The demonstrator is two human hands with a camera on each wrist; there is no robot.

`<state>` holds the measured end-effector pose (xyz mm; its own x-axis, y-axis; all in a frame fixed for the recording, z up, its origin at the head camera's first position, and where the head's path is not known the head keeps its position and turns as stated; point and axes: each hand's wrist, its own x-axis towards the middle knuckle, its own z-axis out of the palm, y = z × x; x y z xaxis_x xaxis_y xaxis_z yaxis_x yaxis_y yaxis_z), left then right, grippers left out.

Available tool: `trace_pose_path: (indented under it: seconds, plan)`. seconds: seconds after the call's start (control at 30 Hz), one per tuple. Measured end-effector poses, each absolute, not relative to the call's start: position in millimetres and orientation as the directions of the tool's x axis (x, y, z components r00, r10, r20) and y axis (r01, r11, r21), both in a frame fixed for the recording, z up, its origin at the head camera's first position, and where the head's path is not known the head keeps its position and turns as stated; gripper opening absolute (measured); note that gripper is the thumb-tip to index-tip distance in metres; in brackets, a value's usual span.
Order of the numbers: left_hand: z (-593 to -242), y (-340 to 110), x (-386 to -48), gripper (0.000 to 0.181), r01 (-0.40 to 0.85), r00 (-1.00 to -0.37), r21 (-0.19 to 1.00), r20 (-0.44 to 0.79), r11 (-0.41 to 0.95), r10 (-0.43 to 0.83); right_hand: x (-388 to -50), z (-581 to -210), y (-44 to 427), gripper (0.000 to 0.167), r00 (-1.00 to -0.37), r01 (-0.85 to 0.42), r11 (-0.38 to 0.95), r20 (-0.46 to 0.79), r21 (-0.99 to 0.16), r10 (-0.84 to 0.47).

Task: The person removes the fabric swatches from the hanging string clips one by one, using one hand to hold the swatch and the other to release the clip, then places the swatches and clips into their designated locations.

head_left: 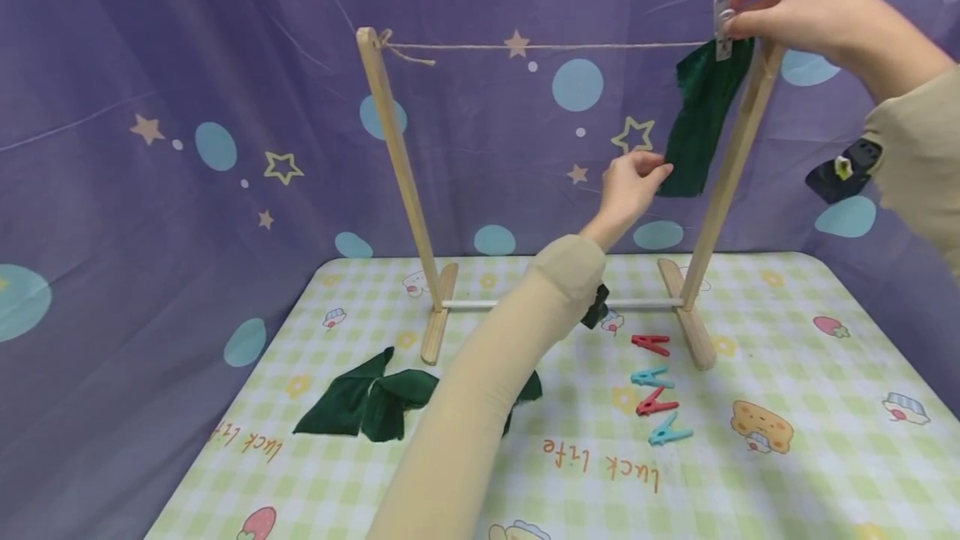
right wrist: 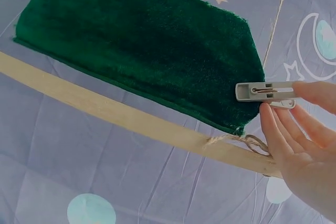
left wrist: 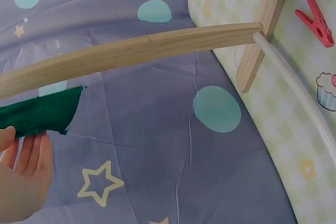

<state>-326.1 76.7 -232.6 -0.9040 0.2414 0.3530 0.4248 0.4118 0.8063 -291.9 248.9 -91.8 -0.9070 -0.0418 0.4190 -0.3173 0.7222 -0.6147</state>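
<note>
A dark green velvety cloth point(head_left: 701, 119) hangs over the right end of a string point(head_left: 600, 46) tied between two wooden posts. At its top a grey clothespin point(right wrist: 262, 92) sits across the cloth and the line. My right hand point(head_left: 813, 2) pinches this clothespin between thumb and fingers. Lower down, my left hand point(head_left: 630, 186) pinches the cloth's left edge near the bottom, thumb on one side and fingers behind, as the left wrist view shows point(left wrist: 26, 171). More green cloth point(head_left: 367, 398) lies crumpled on the table, partly hidden behind my left sleeve.
Red point(head_left: 650, 345) and blue point(head_left: 670, 430) clothespins lie in a column on the checked tablecloth point(head_left: 825, 390), right of my left forearm. The wooden rack's left post point(head_left: 401, 165), right post point(head_left: 731, 173) and white lower bar point(head_left: 645, 304) stand behind them. A purple curtain point(head_left: 247, 48) hangs at the back.
</note>
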Motion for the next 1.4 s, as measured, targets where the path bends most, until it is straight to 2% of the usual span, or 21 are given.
trace_pose_path:
  seconds: [0.47,0.53,0.7,0.93,1.07,1.23,1.4]
  plan:
    - [-234,68,-326,0.016,0.403,-0.913,0.851,0.35,0.337,0.209,-291,-97,247,0.044,-0.888,-0.345,0.649,0.46,-0.678,0.009]
    - [-234,66,-326,0.016,0.402,-0.914,0.852,0.349,0.335,0.208,-290,-98,246,0.04,-0.883,-0.357,0.616,0.468,-0.702,0.022]
    - [-234,63,-326,0.016,0.414,-0.907,0.851,0.356,0.323,0.224,-286,-99,245,0.017,-0.875,-0.371,0.557,0.48,-0.743,0.058]
    - [-228,57,-323,0.016,0.43,-0.897,0.841,0.358,0.329,0.258,-283,-100,244,0.016,-0.86,-0.389,0.481,0.496,-0.786,0.116]
    - [-221,54,-322,0.016,0.454,-0.885,0.819,0.366,0.352,0.29,-282,-101,247,0.026,-0.863,-0.4,0.378,0.482,-0.835,0.152]
    - [-218,53,-320,0.017,0.451,-0.884,0.821,0.355,0.351,0.304,-280,-103,249,0.023,-0.873,-0.394,0.251,0.446,-0.884,0.2]
    - [-218,51,-319,0.016,0.455,-0.88,0.822,0.358,0.342,0.312,-281,-107,251,0.027,-0.882,-0.429,0.01,0.422,-0.903,0.211]
